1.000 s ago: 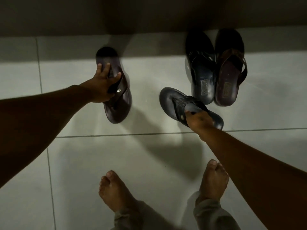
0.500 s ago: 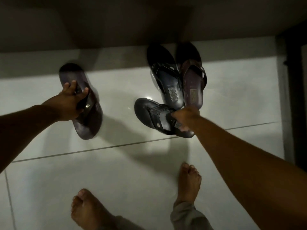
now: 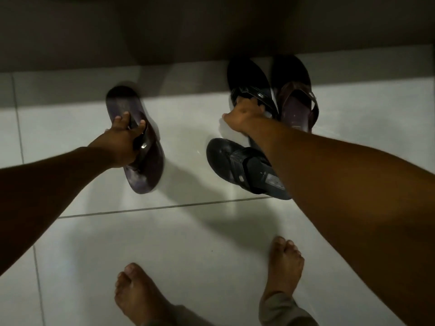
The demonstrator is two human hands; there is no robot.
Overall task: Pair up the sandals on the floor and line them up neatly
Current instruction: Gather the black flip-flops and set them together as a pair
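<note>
Several sandals lie on pale floor tiles. My left hand (image 3: 122, 143) grips a brown sandal (image 3: 138, 161) by its strap at centre left, its toe pointing toward the wall. My right hand (image 3: 244, 115) is closed on the strap of a black sandal (image 3: 247, 78) that stands by the wall. Right beside that one sits a second brown sandal (image 3: 296, 107). A second black sandal (image 3: 235, 165) lies skewed on the floor under my right forearm, free of either hand.
A dark wall (image 3: 188, 31) runs along the far edge of the floor. My two bare feet (image 3: 138, 295) stand on the near tiles (image 3: 188, 243). A grout line crosses the floor in front of the sandals.
My right hand has let go of the skewed black sandal and moved up to grip the black sandal by the wall. My left hand still holds the brown sandal.
</note>
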